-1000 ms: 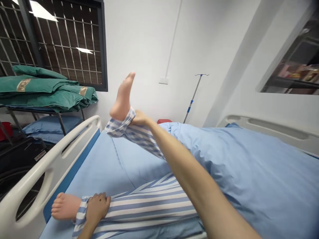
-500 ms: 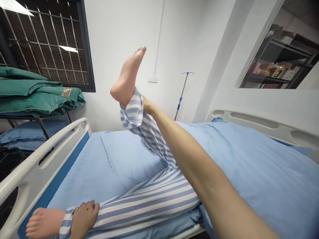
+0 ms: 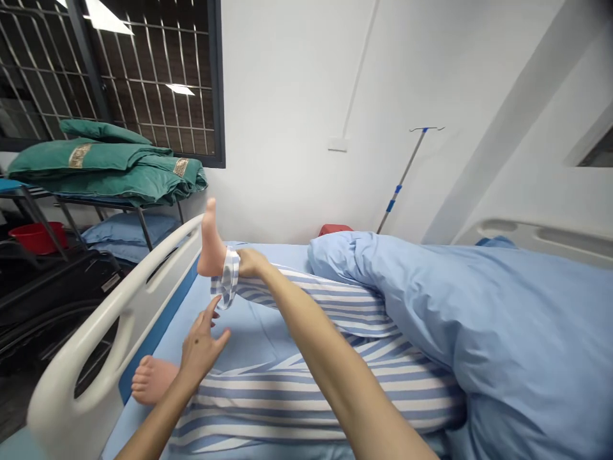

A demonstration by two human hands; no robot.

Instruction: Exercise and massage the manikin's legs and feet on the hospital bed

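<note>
Green folded blankets (image 3: pixel 108 172) sit on a metal rack (image 3: pixel 143 223) at upper left, beneath a barred window (image 3: pixel 153 76), with a blue pillow (image 3: pixel 129 230) on a lower level and a red basin (image 3: pixel 37 236) at far left. A white bed rail (image 3: pixel 129 306) runs along the left side; an IV pole (image 3: pixel 402 179) stands at upper right against the white wall.

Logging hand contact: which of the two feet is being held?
The raised foot, toes up by the bed rail: the right hand grips its striped trouser leg. The other foot lies low, untouched, near the open left hand.
</note>
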